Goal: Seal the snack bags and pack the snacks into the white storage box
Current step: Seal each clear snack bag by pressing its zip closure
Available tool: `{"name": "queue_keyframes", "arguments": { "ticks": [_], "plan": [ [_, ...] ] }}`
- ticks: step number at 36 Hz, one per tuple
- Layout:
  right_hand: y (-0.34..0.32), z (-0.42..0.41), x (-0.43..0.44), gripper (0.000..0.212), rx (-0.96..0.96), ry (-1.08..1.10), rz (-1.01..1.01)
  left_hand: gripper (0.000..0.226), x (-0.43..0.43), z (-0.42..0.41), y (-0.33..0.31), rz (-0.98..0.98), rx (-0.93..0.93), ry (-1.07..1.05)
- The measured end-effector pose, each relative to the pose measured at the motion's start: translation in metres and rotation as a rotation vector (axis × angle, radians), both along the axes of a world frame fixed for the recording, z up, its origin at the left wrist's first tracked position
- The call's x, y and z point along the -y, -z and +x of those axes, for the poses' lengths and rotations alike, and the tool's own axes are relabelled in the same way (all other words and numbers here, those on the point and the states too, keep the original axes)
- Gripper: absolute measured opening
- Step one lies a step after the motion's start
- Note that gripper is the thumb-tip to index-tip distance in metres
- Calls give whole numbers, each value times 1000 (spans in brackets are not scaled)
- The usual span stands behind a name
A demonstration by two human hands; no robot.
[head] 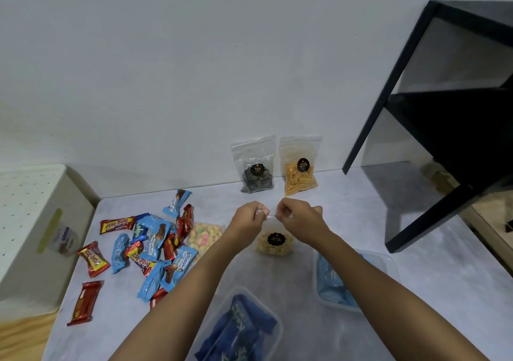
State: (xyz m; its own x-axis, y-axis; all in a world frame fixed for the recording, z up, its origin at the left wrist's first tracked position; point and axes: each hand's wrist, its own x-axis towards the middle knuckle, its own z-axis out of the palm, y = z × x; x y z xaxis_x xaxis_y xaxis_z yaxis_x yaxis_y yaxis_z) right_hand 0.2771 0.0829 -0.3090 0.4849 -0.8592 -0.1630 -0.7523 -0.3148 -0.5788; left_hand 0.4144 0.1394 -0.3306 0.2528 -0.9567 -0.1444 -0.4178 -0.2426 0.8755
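A clear zip bag of pale yellow snacks (273,245) with a round black label stands upright in the table's middle. My left hand (248,219) pinches the left end of its top strip, and my right hand (298,216) pinches the right end. Two more clear bags lean on the wall behind: one of black-and-white swirl snacks (255,166), one of orange sticks (300,168). A bag of pastel puffs (206,235) lies flat to the left. The white storage box (30,222), with a perforated lid, stands at the far left.
Several red and blue wrapped snack bars (150,245) lie scattered left of my arms. Two clear plastic tubs hold blue packets, one near me (238,324) and one at right (358,280). A black shelf frame (433,127) rises at the right.
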Motion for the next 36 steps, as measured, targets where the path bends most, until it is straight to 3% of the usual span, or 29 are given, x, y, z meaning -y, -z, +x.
{"name": "queue_keyframes", "arguments": {
  "ticks": [4, 15, 24, 28, 32, 36],
  "plan": [
    [1, -2, -1, 8, 21, 23, 43, 13, -1, 5, -1, 39, -62, 19],
    [5, 4, -5, 11, 144, 99, 96, 17, -1, -1, -5, 16, 97, 53],
    [4, -11, 4, 5, 148, 67, 149, 11, -6, 12, 0, 34, -204, 27],
    [0, -23, 10, 5, 298, 95, 252, 15, -9, 18, 3, 16, -202, 11],
    [2, -35, 13, 2, 324, 96, 267, 20, -9, 17, 4, 5, -195, -10],
    [7, -37, 12, 13, 383, 129, 292, 19, -9, 16, 5, -9, -193, -11]
  ]
}}
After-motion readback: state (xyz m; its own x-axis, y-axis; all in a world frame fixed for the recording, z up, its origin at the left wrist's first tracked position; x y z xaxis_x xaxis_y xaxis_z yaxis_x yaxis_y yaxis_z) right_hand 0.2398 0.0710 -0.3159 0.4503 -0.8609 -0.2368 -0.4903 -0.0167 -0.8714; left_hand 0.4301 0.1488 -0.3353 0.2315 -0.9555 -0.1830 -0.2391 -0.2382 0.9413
